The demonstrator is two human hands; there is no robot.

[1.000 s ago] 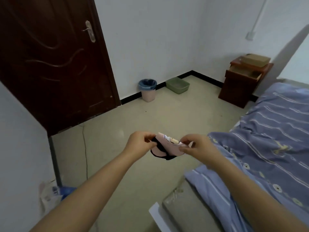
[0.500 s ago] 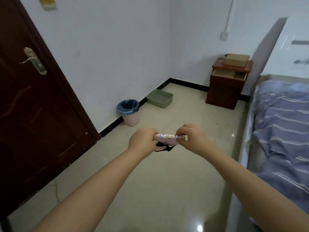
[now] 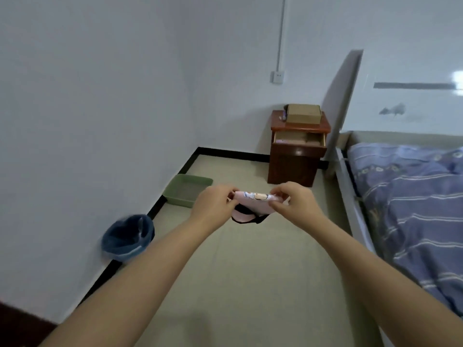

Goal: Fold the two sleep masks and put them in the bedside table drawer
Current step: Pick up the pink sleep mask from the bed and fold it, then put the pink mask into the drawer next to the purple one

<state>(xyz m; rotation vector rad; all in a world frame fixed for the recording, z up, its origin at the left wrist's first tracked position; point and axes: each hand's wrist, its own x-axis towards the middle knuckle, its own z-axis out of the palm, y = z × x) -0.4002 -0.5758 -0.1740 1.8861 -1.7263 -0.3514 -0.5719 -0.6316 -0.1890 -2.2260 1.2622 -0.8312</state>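
1. Sleep masks (image 3: 253, 205), pink with a cartoon print and black trim hanging below, are held in mid-air between the two hands; whether this bundle is one mask or both cannot be told.
2. Left hand (image 3: 214, 204) pinches the left end with curled fingers; right hand (image 3: 295, 200) pinches the right end the same way.
3. Beyond the hands stands the bedside table (image 3: 295, 161), its drawer (image 3: 299, 139) pulled open, with a cardboard box (image 3: 303, 113) on top.
4. Bare floor (image 3: 250, 259) lies between the hands and that table.
5. Left of the hands, against the wall: a green basin (image 3: 186, 190) and, nearer the person, a blue-lined waste bin (image 3: 127, 236).
6. Right of the hands runs the bed (image 3: 411, 196) with a blue striped cover, its headboard (image 3: 343, 96) beside the table.
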